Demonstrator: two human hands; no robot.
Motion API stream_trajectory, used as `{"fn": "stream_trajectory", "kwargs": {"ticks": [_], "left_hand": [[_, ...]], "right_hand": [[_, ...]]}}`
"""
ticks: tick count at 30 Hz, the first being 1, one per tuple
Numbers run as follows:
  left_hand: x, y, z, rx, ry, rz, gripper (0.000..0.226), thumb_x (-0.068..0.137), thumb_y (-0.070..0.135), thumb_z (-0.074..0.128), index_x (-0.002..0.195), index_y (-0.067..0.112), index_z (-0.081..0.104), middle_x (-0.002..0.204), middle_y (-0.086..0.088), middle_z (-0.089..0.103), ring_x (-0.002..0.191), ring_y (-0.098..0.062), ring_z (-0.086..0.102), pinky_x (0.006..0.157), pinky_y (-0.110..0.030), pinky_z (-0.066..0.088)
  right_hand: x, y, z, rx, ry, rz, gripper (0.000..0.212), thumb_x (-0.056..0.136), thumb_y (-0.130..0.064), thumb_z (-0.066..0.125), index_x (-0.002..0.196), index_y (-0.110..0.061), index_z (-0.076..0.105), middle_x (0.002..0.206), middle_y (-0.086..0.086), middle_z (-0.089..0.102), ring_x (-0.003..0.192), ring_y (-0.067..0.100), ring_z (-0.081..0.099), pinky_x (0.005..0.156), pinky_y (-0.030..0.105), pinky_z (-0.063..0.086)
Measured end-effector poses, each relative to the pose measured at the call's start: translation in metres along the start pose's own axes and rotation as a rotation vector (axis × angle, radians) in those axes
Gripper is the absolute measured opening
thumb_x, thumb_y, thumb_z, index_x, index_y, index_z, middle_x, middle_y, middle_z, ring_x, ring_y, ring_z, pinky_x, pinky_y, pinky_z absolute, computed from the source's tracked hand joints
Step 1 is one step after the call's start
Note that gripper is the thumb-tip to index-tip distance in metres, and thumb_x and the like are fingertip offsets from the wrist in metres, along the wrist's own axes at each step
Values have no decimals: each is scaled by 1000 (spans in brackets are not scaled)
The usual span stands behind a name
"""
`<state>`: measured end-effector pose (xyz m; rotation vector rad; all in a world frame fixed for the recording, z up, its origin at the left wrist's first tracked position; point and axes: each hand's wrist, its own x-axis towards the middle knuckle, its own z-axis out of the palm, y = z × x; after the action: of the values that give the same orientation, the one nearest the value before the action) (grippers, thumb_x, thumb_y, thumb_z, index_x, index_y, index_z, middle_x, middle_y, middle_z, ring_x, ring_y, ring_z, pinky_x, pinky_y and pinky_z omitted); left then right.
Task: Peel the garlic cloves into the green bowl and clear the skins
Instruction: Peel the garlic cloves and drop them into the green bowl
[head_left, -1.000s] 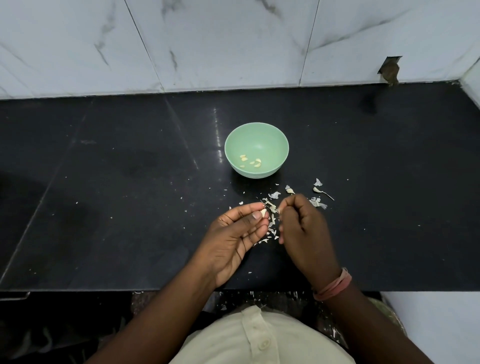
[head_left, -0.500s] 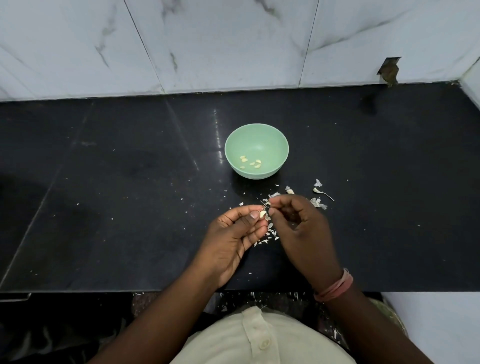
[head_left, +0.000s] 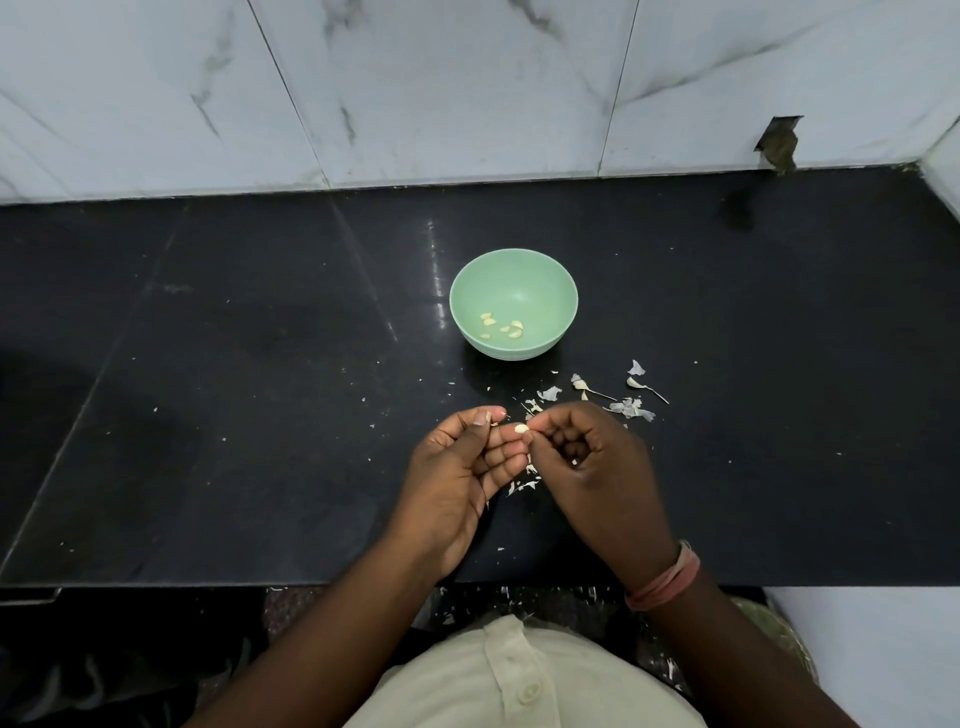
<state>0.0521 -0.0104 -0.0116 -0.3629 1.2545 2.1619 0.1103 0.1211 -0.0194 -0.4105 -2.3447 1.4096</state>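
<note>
Near the green bowl, right hand pinches a garlic clove; left hand half-curled, apparently empty. Clove looks small, slick; grip its ends

No legible text or labels.

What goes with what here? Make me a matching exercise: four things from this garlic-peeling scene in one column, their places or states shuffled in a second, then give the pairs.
Things:
1. green bowl
2. garlic clove
3. loose skins
4. band

Places or states:
A. scattered on the black counter
B. around the right wrist
C. pinched at the fingertips where the two hands meet
D. holds a few peeled cloves

Pairs: 1-D, 2-C, 3-A, 4-B
</note>
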Motion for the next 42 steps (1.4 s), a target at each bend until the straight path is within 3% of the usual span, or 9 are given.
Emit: {"fn": "stream_trajectory", "kwargs": {"ticks": [8, 13, 18, 21, 27, 30, 35, 38, 42], "left_hand": [[1, -7, -1, -8, -41, 26, 28, 75, 3, 70, 103, 5, 66, 81, -7, 72, 72, -11, 70, 67, -19, 58], [2, -9, -3, 58, -10, 74, 18, 79, -1, 67, 96, 5, 66, 78, -5, 70, 72, -11, 69, 65, -19, 57], [2, -10, -2, 205, 35, 230, 17, 87, -8, 65, 92, 8, 68, 75, -2, 69, 71, -12, 67, 66, -21, 54], [2, -10, -1, 268, 53, 316, 18, 88, -10, 64, 91, 8, 69, 74, -4, 67, 69, -14, 64, 65, -22, 54], [3, -11, -1, 148, 14, 214, 14, 90, -6, 63, 93, 6, 67, 79, -6, 70, 70, -17, 69, 69, -25, 57], [3, -10, -2, 95, 24, 171, 11, 90, -4, 62, 95, 5, 67, 80, -7, 69, 70, -15, 68, 67, -22, 57], [4, -10, -3, 117, 75, 192, 12, 90, -5, 64, 94, 6, 69, 81, -7, 71, 71, -13, 67, 66, -20, 56], [3, -10, -2, 128, 90, 202, 12, 88, -5, 67, 93, 5, 70, 81, -8, 71, 72, -12, 68, 66, -20, 57], [2, -10, 2, 157, 113, 221, 11, 84, -5, 72, 91, 5, 71, 80, -9, 72, 70, -14, 68, 67, -21, 57]], "right_hand": [[-1, -4, -3, 26, -59, 18, 15, 82, -4, 77, 83, -19, 73, 73, -9, 70, 67, 10, 68, 65, 27, 57], [-1, -8, -3, 98, -78, 95, 17, 81, -2, 77, 79, -18, 76, 70, -10, 72, 66, 7, 67, 65, 19, 51], [1, -18, 0, 304, -116, 273, 19, 85, 2, 69, 74, -12, 75, 64, 1, 72, 55, 8, 60, 58, 26, 51], [1, -21, 3, 362, -106, 356, 17, 89, 1, 65, 75, -6, 73, 59, 4, 67, 48, 12, 54, 50, 24, 48], [3, -11, 7, 581, -119, 544, 16, 97, -4, 60, 85, 0, 70, 66, 11, 64, 55, 18, 54, 49, 31, 47], [1, -10, 5, 524, -108, 491, 14, 98, -5, 61, 89, 0, 71, 69, 9, 68, 58, 18, 59, 53, 31, 52], [-1, -10, 0, 102, -43, 212, 9, 90, -14, 71, 83, -18, 75, 69, -7, 72, 60, 9, 66, 62, 25, 54], [-3, -12, 2, -41, -32, 109, 8, 85, -15, 75, 78, -19, 75, 68, -14, 71, 64, 3, 66, 64, 18, 52], [-2, -9, 4, -148, -13, 9, 8, 83, -14, 75, 76, -18, 73, 68, -9, 69, 64, 7, 65, 66, 28, 54]]}}
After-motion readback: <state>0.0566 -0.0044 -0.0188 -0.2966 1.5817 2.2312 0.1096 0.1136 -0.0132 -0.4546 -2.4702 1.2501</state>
